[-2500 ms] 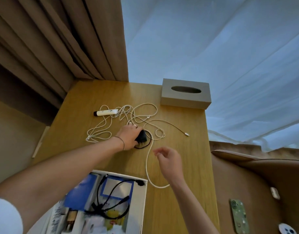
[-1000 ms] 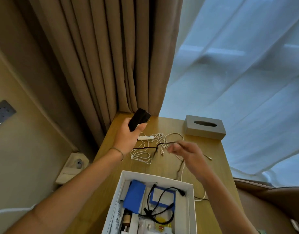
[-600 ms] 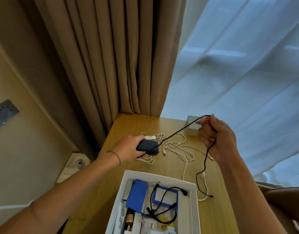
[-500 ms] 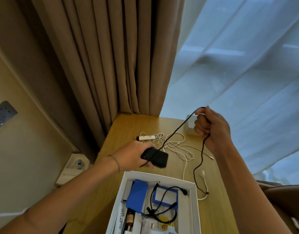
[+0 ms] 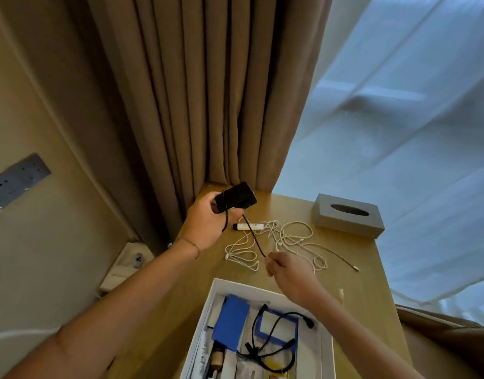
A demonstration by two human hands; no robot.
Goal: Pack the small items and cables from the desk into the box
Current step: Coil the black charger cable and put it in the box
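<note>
1. My left hand [image 5: 205,225] grips the black charger [image 5: 236,200] above the counter [image 5: 366,274].
2. My right hand [image 5: 290,272] pinches its black cable [image 5: 253,235].
3. White cables [image 5: 287,242] lie beyond the box [image 5: 205,313].

Brown curtain [image 5: 208,91] hangs at twelve o'clock, sheer drape [image 5: 399,132] at two, grey tissue box [image 5: 347,214] beneath it, wall socket [image 5: 18,179] at nine.

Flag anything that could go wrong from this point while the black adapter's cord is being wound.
1. The black cord runs taut from the adapter in the left hand to the right hand, just above the white cables; it might snag them.
2. The white box already looks crowded, so the bundle may sit proud.
</note>
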